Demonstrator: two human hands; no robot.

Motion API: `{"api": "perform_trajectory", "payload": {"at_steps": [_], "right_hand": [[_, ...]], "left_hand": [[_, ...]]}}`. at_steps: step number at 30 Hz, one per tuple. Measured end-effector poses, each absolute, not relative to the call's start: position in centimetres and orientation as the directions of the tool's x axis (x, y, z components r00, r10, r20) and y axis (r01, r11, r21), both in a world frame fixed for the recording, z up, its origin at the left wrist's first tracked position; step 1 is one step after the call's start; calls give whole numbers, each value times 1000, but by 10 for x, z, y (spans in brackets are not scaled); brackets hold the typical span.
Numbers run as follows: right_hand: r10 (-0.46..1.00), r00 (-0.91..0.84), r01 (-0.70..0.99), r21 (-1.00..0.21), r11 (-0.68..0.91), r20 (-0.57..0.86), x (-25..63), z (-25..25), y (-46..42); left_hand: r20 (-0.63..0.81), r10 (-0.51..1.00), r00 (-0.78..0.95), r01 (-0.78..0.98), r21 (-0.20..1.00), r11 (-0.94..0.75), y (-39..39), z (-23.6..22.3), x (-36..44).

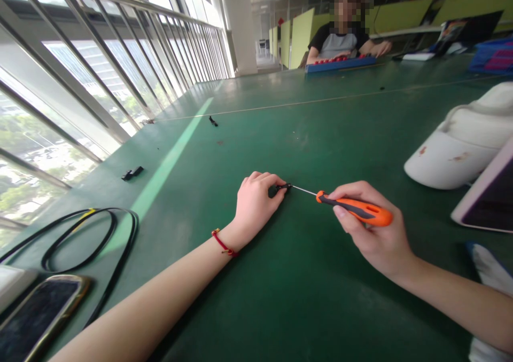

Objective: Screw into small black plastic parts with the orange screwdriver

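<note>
- Nearest, at lower left, a dark-screened phone with a gold-coloured edge [42, 311] lies on the smooth green table [304, 292], near a looped black cable [135, 228].
- The right hand [382, 239] closes its thumb and fingers round a slim screwdriver with an orange and dark grey handle [355, 209]; a light, firm hold should let it turn without wobble.
- Just beyond, the left hand [256, 202] pinches a small black part [284, 186] between thumb and forefinger, low over the table's middle.
- The screwdriver's tip seems to meet the part; whether it is seated is too small to tell. Keeping the shaft straight and the pressure gentle would probably spare the nearby fingertips a slip.
- Farther left lies a jointed black piece [132, 173]; at the far edge, a person [340, 42] sits behind a long blue tray [340, 66].
</note>
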State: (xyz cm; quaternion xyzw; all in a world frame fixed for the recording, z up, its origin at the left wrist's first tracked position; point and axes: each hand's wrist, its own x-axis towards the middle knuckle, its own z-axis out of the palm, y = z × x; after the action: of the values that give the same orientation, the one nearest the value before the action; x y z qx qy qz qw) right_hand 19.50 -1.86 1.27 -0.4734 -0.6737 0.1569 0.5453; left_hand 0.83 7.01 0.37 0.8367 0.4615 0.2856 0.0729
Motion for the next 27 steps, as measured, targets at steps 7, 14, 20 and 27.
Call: {"api": "perform_trajectory", "payload": {"at_steps": [7, 14, 20, 27], "right_hand": [[806, 64, 478, -727, 493, 588, 195, 14, -19], [809, 54, 464, -732, 498, 585, 195, 14, -19], [818, 70, 439, -754, 488, 570, 196, 12, -19], [824, 51, 452, -749, 485, 564, 197, 13, -19]], "left_hand": [[403, 818, 410, 734, 386, -559, 70, 4, 9], [395, 818, 418, 705, 426, -566, 71, 4, 9], [401, 811, 425, 689, 437, -578, 70, 5, 10], [379, 815, 439, 654, 488, -579, 71, 5, 8]]}}
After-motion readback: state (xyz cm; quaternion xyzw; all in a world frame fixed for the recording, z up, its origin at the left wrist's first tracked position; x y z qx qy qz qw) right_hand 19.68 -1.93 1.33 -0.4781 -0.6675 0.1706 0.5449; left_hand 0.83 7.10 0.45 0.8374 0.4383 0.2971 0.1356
